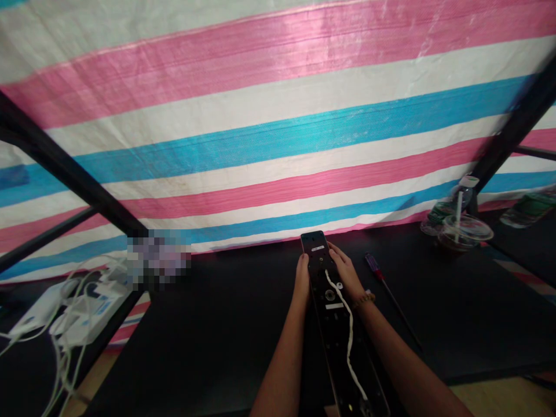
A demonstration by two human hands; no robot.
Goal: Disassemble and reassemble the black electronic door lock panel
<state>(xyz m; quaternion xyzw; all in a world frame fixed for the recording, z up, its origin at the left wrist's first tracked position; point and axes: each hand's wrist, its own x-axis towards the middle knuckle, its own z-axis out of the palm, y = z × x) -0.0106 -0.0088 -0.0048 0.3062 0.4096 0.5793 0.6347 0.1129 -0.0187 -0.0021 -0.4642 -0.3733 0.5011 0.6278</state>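
Observation:
A long, narrow black panel [341, 324] stretches from the middle of the black table toward me, its lower end cut off by the picture edge. It has a white cable [350, 333] along its face, white labels, and several small screws or holes. My left hand [303, 272] is closed on the left edge near the far end. My right hand [345, 269], with a beaded bracelet at the wrist, grips the opposite edge at about the same height. Right of that hand lies a screwdriver [384, 284] with a red and dark handle and a long shaft, touched by neither hand.
White power strips [89, 315] with tangled white cables sit at the left. On the right are a clear plastic cup [467, 233] with a straw and plastic bottles [452, 208]. Black metal posts [65, 168] flank the table [208, 324]; a striped tarp [278, 139] hangs behind.

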